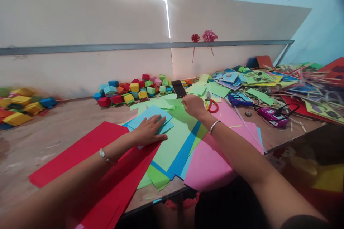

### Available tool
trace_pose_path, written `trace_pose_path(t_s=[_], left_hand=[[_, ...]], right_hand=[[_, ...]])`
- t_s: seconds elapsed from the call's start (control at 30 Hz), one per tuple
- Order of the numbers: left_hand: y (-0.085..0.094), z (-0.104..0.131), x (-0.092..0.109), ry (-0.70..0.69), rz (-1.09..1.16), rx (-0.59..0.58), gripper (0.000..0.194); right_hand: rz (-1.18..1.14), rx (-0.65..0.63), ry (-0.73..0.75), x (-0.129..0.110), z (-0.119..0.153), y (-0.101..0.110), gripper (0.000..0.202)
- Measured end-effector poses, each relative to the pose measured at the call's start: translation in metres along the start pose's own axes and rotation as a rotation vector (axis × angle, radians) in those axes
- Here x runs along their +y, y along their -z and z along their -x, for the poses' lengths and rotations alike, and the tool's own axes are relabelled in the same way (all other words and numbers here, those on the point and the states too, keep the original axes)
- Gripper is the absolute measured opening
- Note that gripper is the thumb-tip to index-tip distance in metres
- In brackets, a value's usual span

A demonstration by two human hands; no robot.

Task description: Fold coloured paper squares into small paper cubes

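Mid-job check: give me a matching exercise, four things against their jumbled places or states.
1. Bare left hand
2. Metal pliers with red-and-yellow handles
3. Shiny purple plastic power strip
4. Ruffled pink flower on a thin stem

A. Black plug in it
B. At the long grey rail
C. Spread on light blue paper
D. Just right of the right hand

Pairs: 1-C, 2-D, 3-A, 4-B
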State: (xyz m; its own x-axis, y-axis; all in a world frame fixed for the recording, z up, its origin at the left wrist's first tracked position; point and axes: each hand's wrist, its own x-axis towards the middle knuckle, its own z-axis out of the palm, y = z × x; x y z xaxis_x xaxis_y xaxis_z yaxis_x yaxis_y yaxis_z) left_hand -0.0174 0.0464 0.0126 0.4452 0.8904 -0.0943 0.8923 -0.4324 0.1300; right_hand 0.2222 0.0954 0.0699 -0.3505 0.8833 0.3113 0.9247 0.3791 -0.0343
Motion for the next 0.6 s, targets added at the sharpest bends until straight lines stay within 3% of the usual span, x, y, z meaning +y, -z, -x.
trace_pose_path(t_s=[0.1,0.23,0.3,0.4,0.5,0.6], left_hand=[[-0.010,0.000,0.000,0.020,0.019,-0.029,0.074],[-0.016,-0.019,0.002,0.070,0.047,0.081,0.064],[-0.014,-0.031,0.002,0.081,0.156,0.234,0.059],[-0.008,-0.041,-0.005,0.047,0.542,0.543,0.040],[0.000,-0.039,-0.017,0.085,0.764,0.670,0.028],[0.005,-0.033,-0.025,0.130,0.891,0.709,0.029]], right_hand=[[-0.065,0.081,-0.024,-0.001,0.002,-0.002,0.035],[-0.143,0.157,-0.022,-0.004,0.003,-0.007,0.033],[-0.188,0.190,-0.013,-0.004,0.003,-0.010,0.031],[-0.271,0.265,0.041,-0.001,0.001,-0.016,0.025],[-0.359,0.340,0.238,0.002,0.002,-0.019,0.023],[-0.352,0.201,0.570,-0.002,0.008,-0.018,0.022]])
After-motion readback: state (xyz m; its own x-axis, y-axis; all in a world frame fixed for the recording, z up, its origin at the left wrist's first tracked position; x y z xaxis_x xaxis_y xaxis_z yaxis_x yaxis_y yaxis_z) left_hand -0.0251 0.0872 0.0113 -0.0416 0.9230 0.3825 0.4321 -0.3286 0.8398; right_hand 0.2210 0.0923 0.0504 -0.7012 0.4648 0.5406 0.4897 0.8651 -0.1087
